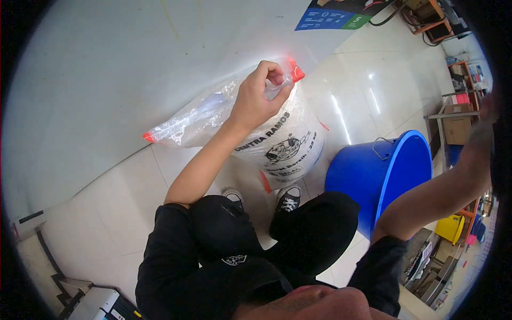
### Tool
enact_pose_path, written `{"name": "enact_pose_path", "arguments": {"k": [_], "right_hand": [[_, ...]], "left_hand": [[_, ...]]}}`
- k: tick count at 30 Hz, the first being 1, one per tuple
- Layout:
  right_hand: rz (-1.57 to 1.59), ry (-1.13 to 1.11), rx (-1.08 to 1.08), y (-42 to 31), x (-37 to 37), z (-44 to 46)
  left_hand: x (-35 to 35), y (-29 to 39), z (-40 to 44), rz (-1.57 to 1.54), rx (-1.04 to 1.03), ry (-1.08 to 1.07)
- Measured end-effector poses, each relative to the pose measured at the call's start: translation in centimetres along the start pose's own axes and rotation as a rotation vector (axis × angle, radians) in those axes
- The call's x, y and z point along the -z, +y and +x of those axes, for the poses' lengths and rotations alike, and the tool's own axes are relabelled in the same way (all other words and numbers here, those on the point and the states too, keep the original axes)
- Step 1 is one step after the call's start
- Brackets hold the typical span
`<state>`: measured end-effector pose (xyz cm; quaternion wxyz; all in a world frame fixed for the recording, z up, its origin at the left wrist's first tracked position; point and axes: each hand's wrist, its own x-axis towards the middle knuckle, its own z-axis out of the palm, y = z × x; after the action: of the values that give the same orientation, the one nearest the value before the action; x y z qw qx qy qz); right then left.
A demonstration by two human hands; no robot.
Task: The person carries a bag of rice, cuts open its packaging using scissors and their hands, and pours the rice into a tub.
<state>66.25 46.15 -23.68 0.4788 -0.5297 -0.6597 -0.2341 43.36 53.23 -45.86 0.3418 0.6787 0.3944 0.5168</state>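
A large white plastic sack (pixel 296 144) with black print and red corners stands on the floor in front of my shoes, against a pale panel. Near the top edge of the sack, my left hand (pixel 265 90) pinches the clear plastic between curled fingers and thumb. My right hand (pixel 486 109) is raised at the far right edge, dark and blurred, so its fingers cannot be made out. Below that arm a blue bucket (pixel 352 173) lies tilted, its opening facing right.
A grey-white panel (pixel 106 80) rises along the upper left, with a blue and green poster (pixel 325 20) on it. Shelves with a cardboard box (pixel 457 128) and a yellow bin (pixel 449 228) stand at the right. A white machine (pixel 98 305) is at the lower left.
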Motion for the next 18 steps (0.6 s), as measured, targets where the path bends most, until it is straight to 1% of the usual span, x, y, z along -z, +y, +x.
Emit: {"name": "enact_pose_path", "arguments": {"k": [1,4,8,9,12,18], "right_hand": [[-0.08,-0.071,0.109,-0.3,-0.6,2.1],[-0.244,-0.355,0.321,-2.7,-4.7,6.9],[-0.321,-0.599,0.429,-6.0,-8.1,9.1],[-0.316,-0.623,0.427,-6.3,-8.5,9.4],[-0.333,-0.688,0.481,-7.9,-9.6,9.9],[-0.293,-0.71,0.522,-9.3,-11.3,10.2]], "left_hand": [[0.1,0.2,0.1,-0.016,0.023,-0.012],[0.2,-0.1,0.2,-0.073,0.086,-0.05],[0.9,-0.3,0.3,-0.151,0.185,-0.144],[1.0,-0.1,0.1,-0.17,0.223,-0.183],[1.0,-0.5,0.1,-0.146,0.233,-0.266],[1.1,-0.2,-0.4,-0.107,0.193,-0.3]]}}
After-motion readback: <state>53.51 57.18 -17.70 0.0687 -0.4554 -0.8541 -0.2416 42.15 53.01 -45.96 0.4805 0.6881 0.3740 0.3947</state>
